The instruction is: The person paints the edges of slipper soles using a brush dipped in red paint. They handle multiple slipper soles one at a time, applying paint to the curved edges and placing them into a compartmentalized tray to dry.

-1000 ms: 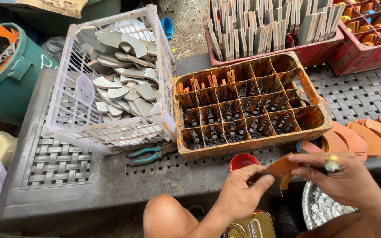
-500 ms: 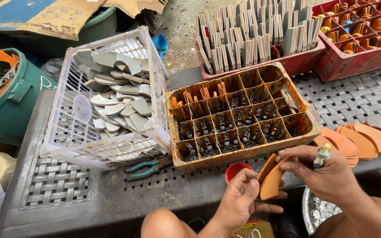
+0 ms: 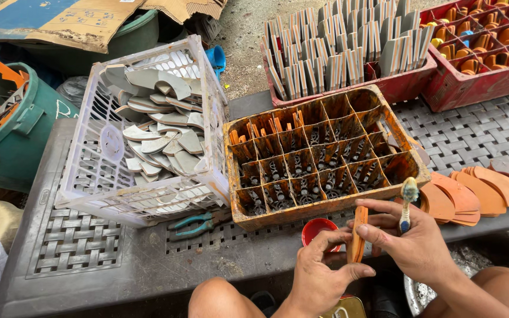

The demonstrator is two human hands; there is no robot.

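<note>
- We pinch an orange curved piece [image 3: 357,240] edge-up between our left hand [image 3: 319,274] and right hand [image 3: 416,241].
- Our right hand also grips a small brush [image 3: 407,203].
- Just beyond our hands sits a divided orange crate [image 3: 325,156].

Both hands [image 3: 319,277] [image 3: 413,241] pinch orange piece [image 3: 357,235], rt w/ brush [image 3: 408,203].

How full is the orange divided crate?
Mostly empty: the orange crate has orange pieces only in its far-left cells.
</note>
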